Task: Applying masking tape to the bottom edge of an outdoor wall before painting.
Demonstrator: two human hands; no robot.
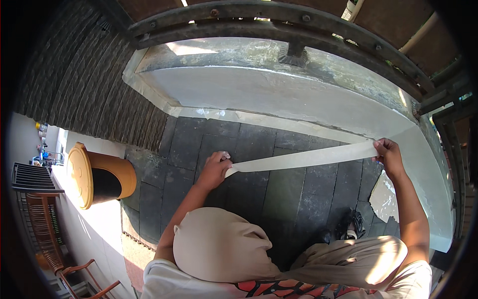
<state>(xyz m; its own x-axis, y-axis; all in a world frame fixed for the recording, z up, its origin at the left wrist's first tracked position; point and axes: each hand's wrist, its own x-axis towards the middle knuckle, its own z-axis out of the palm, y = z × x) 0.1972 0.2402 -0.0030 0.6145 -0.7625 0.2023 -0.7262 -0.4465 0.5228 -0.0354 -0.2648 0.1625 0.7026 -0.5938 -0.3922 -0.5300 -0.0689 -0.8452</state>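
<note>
A long, pale strip of tape point(303, 158) stretches between my two hands above the dark floor tiles. My left hand point(216, 170) pinches its left end, where the strip folds over and a short tail hangs below. White smudges show on the left fingers. At the other end, my right hand point(389, 157) grips the strip between thumb and fingers, close to the foot of the low wall. That low grey-white wall point(259, 89) curves across in front of me. Along its base runs a pale band point(284, 122) lying on the tile edge.
A yellow-orange bin point(119, 174) with its lid stands at the left. Stacked stone cladding point(84, 84) rises at the far left. A white-spotted flat piece point(384, 199) lies beside my right forearm, near dark footwear point(351, 224). Metal railing point(279, 15) tops the wall.
</note>
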